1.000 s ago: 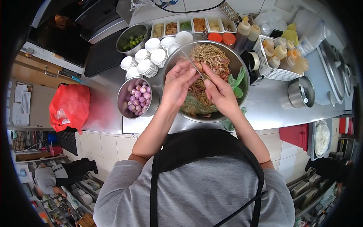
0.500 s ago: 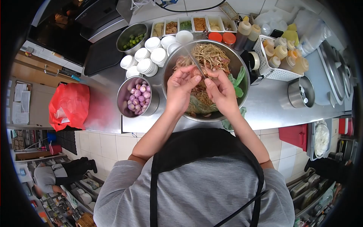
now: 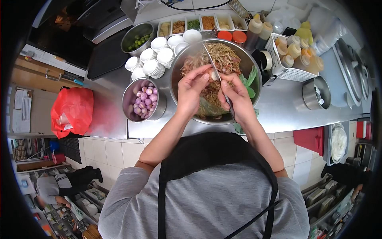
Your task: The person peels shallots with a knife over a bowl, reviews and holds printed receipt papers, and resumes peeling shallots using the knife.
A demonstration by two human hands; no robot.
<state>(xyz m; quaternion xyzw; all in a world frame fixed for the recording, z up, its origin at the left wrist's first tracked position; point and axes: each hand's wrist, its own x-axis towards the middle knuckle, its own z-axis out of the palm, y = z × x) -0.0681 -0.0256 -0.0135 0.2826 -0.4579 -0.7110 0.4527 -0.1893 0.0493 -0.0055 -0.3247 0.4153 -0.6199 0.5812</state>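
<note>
My left hand (image 3: 191, 88) is closed on a small pale shallot (image 3: 213, 74) at its fingertips. My right hand (image 3: 238, 95) grips a knife (image 3: 209, 53), its long blade slanting up and left against the shallot. Both hands are over a large steel bowl (image 3: 247, 59). Inside it lie unpeeled shallots with dry, straw-like stalks (image 3: 223, 51), and a green plastic bag (image 3: 250, 81) hangs over the right rim. On the left, a steel pot (image 3: 159, 113) holds peeled purple shallots (image 3: 145, 99).
Stacked white cups (image 3: 154, 67) and a pot of limes (image 3: 140, 42) stand behind the peeled shallots. White ingredient trays (image 3: 193, 24) line the back. A white basket of sauce bottles (image 3: 296, 73) is at right, beside a small steel pot (image 3: 316, 93). A red bag (image 3: 73, 109) sits at left.
The knife has swung to a steeper angle, with its lower end now showing below my right hand. My hands have moved slightly apart, and the pale shallot shows more.
</note>
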